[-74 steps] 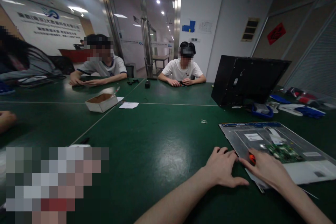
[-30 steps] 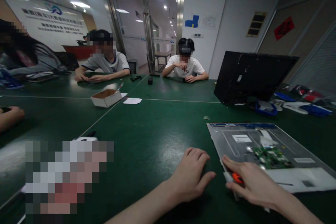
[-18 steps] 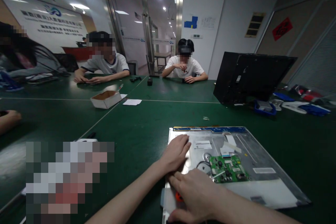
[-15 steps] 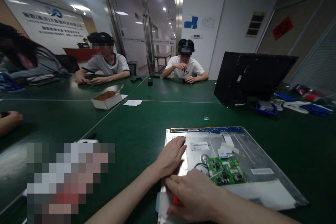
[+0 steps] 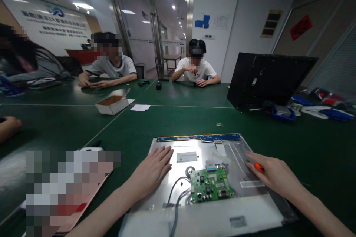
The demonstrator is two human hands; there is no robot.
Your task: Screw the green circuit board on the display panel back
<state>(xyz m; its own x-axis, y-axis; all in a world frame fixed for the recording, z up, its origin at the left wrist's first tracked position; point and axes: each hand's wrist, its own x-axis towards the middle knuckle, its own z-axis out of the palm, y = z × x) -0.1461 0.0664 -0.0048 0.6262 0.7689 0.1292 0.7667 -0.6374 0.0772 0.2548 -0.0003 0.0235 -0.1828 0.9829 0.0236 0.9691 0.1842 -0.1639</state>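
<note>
A display panel (image 5: 186, 177) lies back side up on the table before me. It is a silvery metal sheet with a blue strip board (image 5: 200, 138) along the far edge. A green circuit board (image 5: 211, 185) sits at its middle, with a grey cable running toward me. My left hand (image 5: 154, 168) rests flat on the panel's left side, fingers stretched. Over the right edge, my right hand (image 5: 274, 172) is closed around a screwdriver (image 5: 259, 167) with an orange handle. Its thin shaft points away to the right, beyond the hand.
A black monitor housing (image 5: 267, 81) stands at the back right, beside a blue tray (image 5: 283, 113) and gloves (image 5: 328, 112). An open white box (image 5: 111, 105) and paper (image 5: 140, 107) lie ahead on the green table (image 5: 167, 126). Several people sit around it. A partly pixelated pink-edged object lies at the left.
The panel has been drawn leftward in front of me and turned squarer. My left hand has gone onto its left side. My right hand, keeping the screwdriver, has moved across to the right edge.
</note>
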